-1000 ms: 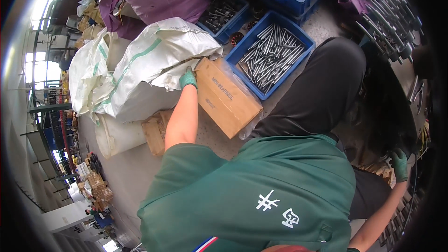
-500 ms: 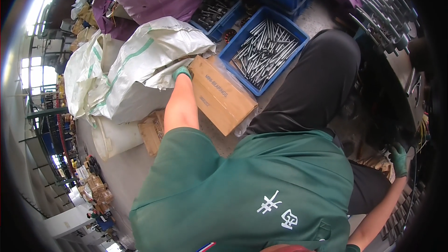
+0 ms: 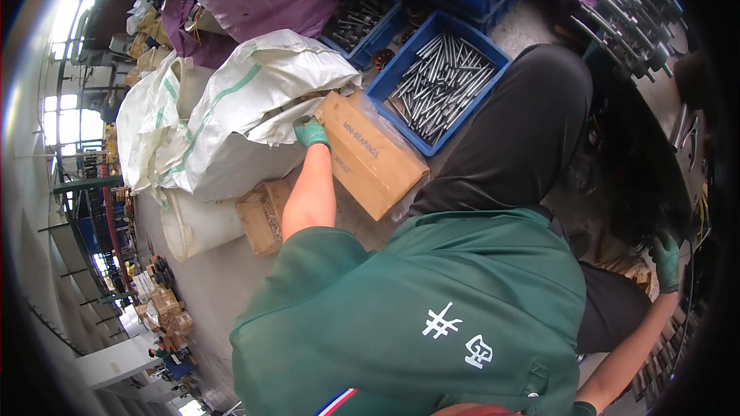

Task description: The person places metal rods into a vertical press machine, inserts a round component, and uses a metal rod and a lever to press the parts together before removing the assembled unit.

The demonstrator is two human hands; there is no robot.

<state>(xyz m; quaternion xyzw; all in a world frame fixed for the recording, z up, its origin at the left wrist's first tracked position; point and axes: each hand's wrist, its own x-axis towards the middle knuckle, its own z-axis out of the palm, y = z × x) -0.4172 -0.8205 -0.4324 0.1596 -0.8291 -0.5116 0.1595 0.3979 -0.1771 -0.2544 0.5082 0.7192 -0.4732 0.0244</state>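
1. The green-gloved left hand (image 3: 311,132) is reaching between ten and eleven o'clock, its fingers curling beside a brown cardboard carton (image 3: 374,158); whether they are pinching anything, I cannot tell.
2. The carton is lying slantwise at twelve o'clock, just above centre.
3. A white woven sack (image 3: 243,119) is bulging at ten o'clock.
4. A blue plastic bin (image 3: 469,105) is holding metal rods (image 3: 439,81) at one o'clock.
5. The green-gloved right hand (image 3: 666,263) is extending between three and four o'clock; its grip is unclear.

Left hand (image 3: 311,132) slid slightly down along side of cardboard box (image 3: 372,156) since half second ago. Right hand (image 3: 666,263) shifted a little outward, fingers seemingly less spread, though dark rim makes that uncertain.
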